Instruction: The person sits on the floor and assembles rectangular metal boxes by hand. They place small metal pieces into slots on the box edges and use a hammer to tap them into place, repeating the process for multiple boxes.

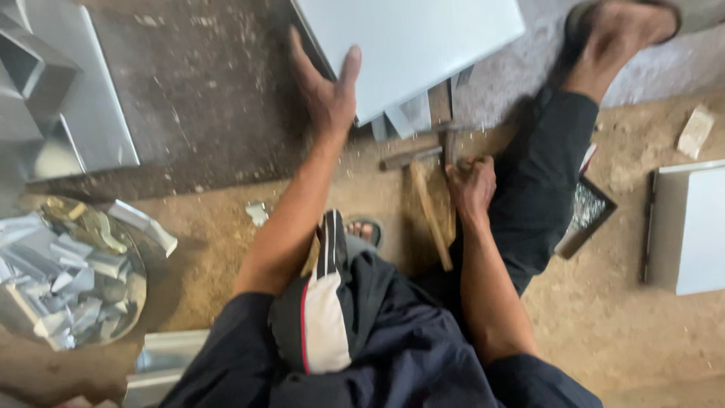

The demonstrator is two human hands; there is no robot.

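Under the left hand [328,94] lies a smooth, matt pale sheet [408,45], seemingly painted metal. The right hand [470,185] closes its grip on a hammer [432,200] with a worn wooden handle and dull, rough metal head. Below both grips the floor [619,325] is gritty, sandy earth. Far left of the grips, a round tray [128,302] holds shiny metal offcuts [68,279], though blur softens them.
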